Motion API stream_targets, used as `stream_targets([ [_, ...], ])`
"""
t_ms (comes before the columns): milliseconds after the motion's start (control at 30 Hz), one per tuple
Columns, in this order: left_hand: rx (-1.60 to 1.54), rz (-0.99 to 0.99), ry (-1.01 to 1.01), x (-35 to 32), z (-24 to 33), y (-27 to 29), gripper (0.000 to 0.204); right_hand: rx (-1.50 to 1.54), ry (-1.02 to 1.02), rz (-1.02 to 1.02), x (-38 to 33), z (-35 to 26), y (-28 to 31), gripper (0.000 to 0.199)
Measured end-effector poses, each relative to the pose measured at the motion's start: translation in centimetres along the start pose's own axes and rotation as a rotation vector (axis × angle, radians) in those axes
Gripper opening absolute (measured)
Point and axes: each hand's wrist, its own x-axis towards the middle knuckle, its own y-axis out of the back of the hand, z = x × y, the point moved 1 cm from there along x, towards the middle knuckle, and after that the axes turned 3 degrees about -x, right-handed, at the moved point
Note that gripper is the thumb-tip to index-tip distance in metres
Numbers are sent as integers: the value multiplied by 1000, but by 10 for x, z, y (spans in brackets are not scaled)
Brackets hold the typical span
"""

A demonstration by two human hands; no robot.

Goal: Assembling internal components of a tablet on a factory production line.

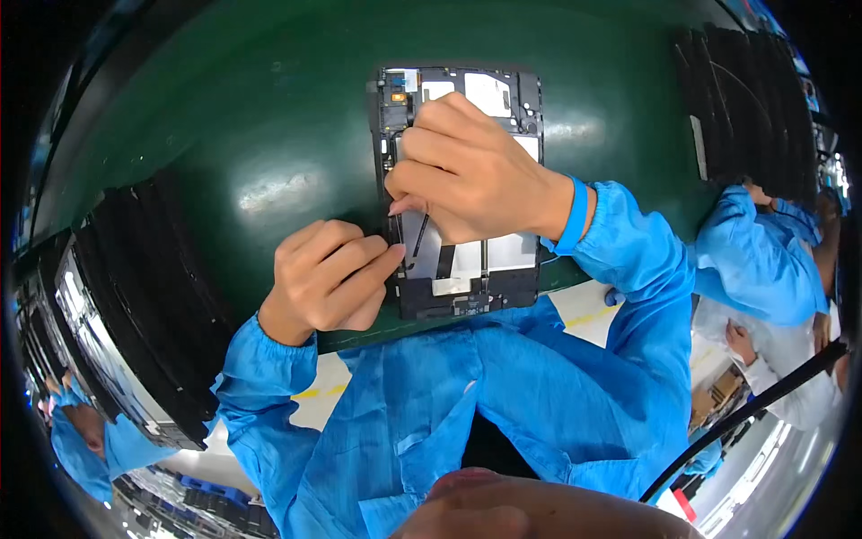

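I see the left hand (328, 278) and right hand (471, 171) crowding one edge.
The left's fingers curl, the right's bunch; whether either pinches anything, I cannot tell. Beneath the right, a flat black rectangular electronic assembly with silver panels (512, 252) lies on a dark green tabletop (278, 117); a sideways tug could tear its thin black strip (419, 241).

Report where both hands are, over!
Bare left hand at left edge of opened, black rectangular electronic device. Bare right hand over its middle, blocking view. Device flat on green table.
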Motion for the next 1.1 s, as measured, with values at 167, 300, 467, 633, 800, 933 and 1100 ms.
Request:
stream_targets([
  [167, -15, 18, -5, 2, -3, -5, 46, -1, 29, 13, -1, 6, 2, 30],
  [300, -19, 7, -2, 3, -1, -6, 44, 1, 27, 26, -3, 5, 1, 29],
  [467, -23, -4, -51, 3, 0, -2, 43, 0, 8, 49, -4, 5, -3, 27],
  [633, -5, -34, -38, 3, 3, -1, 44, -8, 4, 38, -5, 5, -2, 27],
  [800, 3, -47, -19, 4, 3, -2, 45, -38, -4, 19, -7, 5, -2, 28],
  [933, 62, -60, -53, 5, 5, -2, 44, -38, -3, 21, -7, 6, -4, 27],
  [1100, 170, -114, -136, 2, 9, -1, 43, -36, -1, 32, -7, 7, -4, 27],
])
